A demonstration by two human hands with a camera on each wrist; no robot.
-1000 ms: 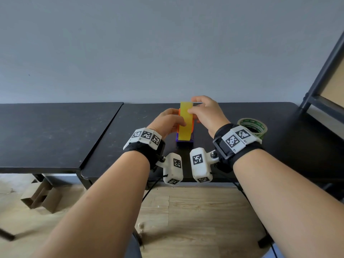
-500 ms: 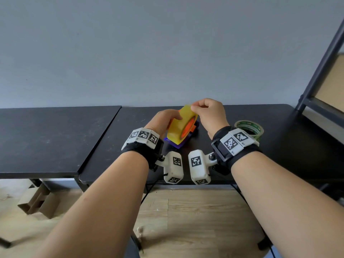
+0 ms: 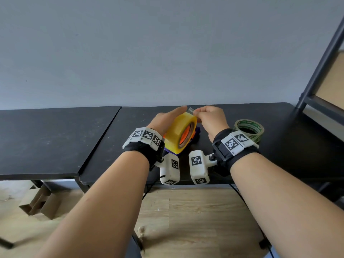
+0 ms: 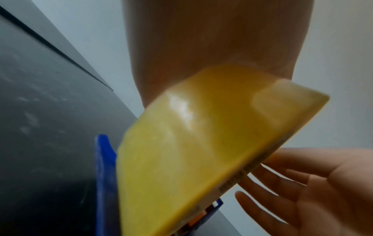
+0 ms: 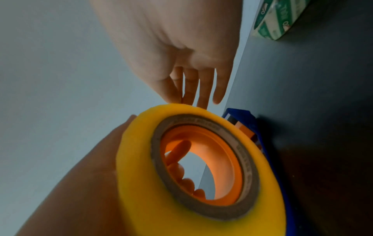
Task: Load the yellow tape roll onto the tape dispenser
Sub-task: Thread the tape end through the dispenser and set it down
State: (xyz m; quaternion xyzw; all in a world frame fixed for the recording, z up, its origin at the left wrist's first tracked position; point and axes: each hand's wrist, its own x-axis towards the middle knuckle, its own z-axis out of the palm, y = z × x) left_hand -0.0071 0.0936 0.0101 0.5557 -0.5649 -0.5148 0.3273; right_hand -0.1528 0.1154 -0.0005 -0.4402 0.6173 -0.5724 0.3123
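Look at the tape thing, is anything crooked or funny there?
Yes. The dispenser is tipped up off the table, so the yellow roll leans sideways. The left hand holds them from behind, and the right hand pinches the loose tape end. The green roll lies flat.

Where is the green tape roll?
In the head view the green tape roll lies flat on the black table, just right of the right hand, apart from the yellow tape roll.
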